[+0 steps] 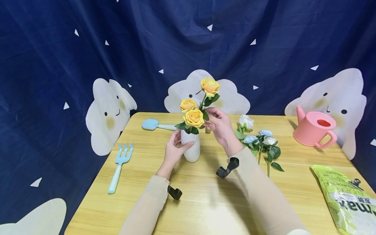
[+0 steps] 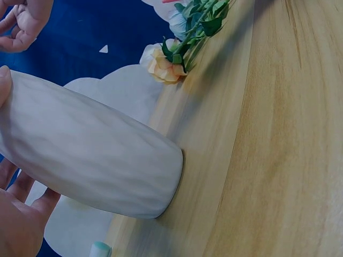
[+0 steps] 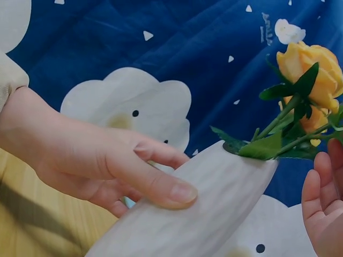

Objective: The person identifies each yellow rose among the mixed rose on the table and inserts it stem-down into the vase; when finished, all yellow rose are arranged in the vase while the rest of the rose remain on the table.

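In the head view a white textured vase (image 1: 191, 148) stands on the wooden table with three yellow roses at its mouth. My left hand (image 1: 173, 148) grips the vase from the left, and the thumb (image 3: 179, 193) lies across its side in the right wrist view. One yellow rose (image 1: 210, 86) rises above the two others (image 1: 194, 118). Beside its stem and leaves, my right hand (image 1: 219, 126) has curled fingers and seems to pinch the stem; leaves partly hide the contact. The right wrist view shows green stems (image 3: 286, 115) inside the vase's mouth.
White and pale blue roses (image 1: 258, 140) lie to the right of the vase. A pink watering can (image 1: 311, 130) and a green bag (image 1: 343, 199) with a black clip are farther right. A blue fork (image 1: 118, 168) and a blue trowel (image 1: 150, 124) lie to the left.
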The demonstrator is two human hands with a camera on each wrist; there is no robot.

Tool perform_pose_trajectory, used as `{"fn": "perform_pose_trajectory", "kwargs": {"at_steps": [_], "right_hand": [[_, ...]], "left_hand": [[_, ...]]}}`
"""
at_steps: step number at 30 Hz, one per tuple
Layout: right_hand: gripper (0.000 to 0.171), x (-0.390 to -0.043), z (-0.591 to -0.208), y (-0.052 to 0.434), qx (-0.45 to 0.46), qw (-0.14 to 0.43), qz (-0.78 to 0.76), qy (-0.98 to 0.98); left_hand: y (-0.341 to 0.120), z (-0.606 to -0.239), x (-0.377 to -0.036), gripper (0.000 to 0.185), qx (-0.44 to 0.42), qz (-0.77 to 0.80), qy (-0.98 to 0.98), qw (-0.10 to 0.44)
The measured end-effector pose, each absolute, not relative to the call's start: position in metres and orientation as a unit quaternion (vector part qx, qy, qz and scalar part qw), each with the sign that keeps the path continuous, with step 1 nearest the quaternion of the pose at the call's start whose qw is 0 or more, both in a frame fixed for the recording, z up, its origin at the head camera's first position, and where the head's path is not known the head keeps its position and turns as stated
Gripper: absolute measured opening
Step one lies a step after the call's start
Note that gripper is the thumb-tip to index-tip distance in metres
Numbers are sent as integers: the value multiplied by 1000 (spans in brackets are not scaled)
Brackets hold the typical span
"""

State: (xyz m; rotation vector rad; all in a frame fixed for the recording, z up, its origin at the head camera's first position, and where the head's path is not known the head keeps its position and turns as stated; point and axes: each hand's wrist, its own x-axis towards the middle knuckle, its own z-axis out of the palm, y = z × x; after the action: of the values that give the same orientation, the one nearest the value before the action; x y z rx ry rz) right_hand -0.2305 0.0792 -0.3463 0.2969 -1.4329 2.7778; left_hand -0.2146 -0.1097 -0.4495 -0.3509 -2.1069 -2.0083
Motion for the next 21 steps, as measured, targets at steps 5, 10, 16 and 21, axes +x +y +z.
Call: {"fn": "perform_pose_trajectory", "kwargs": {"at_steps": [5, 10, 16, 21], "right_hand": [[18, -227, -344, 85, 93, 6, 883, -460], [13, -221, -350, 97, 92, -1, 873, -479], [9, -211, -360, 118, 86, -3, 871, -484], [9, -202, -372, 140, 85, -3, 869, -487]], "left_hand": [[-109, -450, -214, 69, -116, -682, -715, 105], [-109, -451, -214, 68, -112, -683, -714, 101], [-109, -451, -215, 69, -107, -684, -715, 100], [-109, -451, -216, 69, -105, -683, -715, 102]]}}
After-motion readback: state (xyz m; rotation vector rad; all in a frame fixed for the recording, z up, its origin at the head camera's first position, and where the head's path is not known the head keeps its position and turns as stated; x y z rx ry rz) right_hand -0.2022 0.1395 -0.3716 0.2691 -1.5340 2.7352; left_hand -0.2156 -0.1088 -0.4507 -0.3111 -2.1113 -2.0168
